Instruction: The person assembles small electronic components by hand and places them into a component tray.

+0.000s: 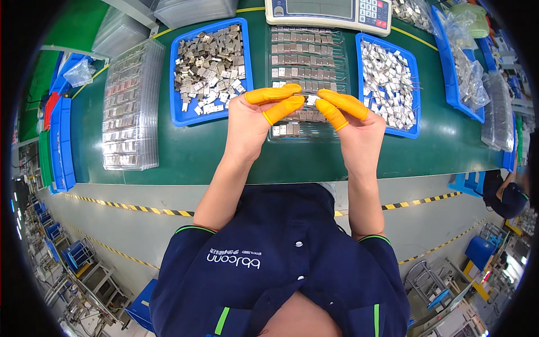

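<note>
Both hands meet above a clear plastic tray (309, 68) with rows of small silver metal connector shells and thin wires. Yellow finger cots cover the thumb and forefinger of each. My left hand (251, 122) pinches at the left end of a small white-and-silver connector piece (310, 100), and my right hand (362, 135) pinches its right end. Fingertips hide most of the piece, so its exact shape cannot be made out. To the left, a blue bin (245, 56) holds a heap of loose metal shells. Another blue bin (416, 95), on the right, carries white-and-silver pieces with short wires.
A digital weighing scale (328, 16) stands behind the tray. Filled clear trays are stacked (130, 112) at the left, with more plastic trays (193, 8) farther back. At the far right lies a blue crate (452, 73) of bagged parts. The green table's near edge (168, 183) runs before me.
</note>
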`<state>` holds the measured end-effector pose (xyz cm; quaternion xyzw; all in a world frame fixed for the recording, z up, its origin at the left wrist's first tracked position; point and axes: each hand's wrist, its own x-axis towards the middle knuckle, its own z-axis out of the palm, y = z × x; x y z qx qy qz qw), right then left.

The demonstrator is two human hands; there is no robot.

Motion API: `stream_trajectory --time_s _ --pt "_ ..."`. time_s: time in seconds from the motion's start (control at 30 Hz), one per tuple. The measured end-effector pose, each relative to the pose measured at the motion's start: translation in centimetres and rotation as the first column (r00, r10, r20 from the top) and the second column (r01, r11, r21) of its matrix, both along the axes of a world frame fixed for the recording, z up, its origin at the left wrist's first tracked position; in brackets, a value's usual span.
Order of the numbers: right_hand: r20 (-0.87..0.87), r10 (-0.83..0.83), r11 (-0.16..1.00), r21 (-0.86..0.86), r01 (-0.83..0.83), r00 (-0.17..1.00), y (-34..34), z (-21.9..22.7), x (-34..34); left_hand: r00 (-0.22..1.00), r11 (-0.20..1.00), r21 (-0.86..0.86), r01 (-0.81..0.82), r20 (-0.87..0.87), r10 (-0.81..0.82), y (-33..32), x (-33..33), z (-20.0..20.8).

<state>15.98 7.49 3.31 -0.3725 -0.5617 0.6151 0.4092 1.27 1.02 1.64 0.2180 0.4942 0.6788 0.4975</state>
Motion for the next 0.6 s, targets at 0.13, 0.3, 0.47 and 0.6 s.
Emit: stream_trajectory --time_s 0.13,0.3,0.47,0.6 --pt "0.266 0.057 0.962 0.244 -0.124 0.962 0.7 0.1 0.8 0.99 1.0 0.003 -0.006 -0.14 0.007 -0.5 0.1 0.3" --pt "0.223 0.155 0.969 0.156 -0.192 0.963 1.1 0.7 1.1 0.979 0.998 0.043 0.038 -0.203 -0.029 -1.0 0.4 0.6" --pt "-0.128 0.248 0.95 -0.161 -0.267 0.96 1.4 -0.1 0.8 0.989 0.989 0.005 0.145 -0.034 -0.145 -1.2 0.1 0.7" --pt "-0.099 0.355 0.897 -0.245 -0.369 0.93 1.0 -0.2 1.3 0.979 0.979 0.006 0.201 0.013 -0.201 -1.7 0.3 0.5"
